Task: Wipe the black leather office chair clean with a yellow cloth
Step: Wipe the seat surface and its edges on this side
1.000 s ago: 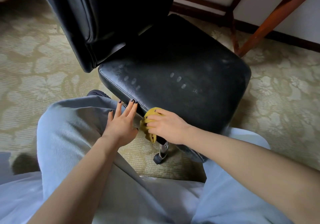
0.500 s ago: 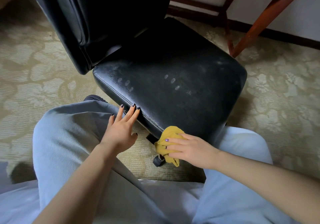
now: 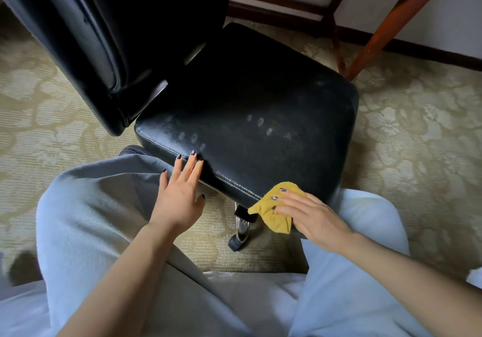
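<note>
Soft, limp yellow cloth (image 3: pixel 279 222): your right hand (image 3: pixel 311 215) presses it flat-fingered on the chair seat (image 3: pixel 247 96) edge; left of it, your left hand (image 3: pixel 180 193), fingers straight, steadies that edge.

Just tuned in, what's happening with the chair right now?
A person sitting low in front of the black leather chair is wiping it. The right hand presses the yellow cloth with flat fingers against the near side edge of the seat, toward the corner away from the backrest. The left hand rests open on that same edge, fingertips at the seam. Pale smudges on the seat top suggest it is not yet wiped.
</note>
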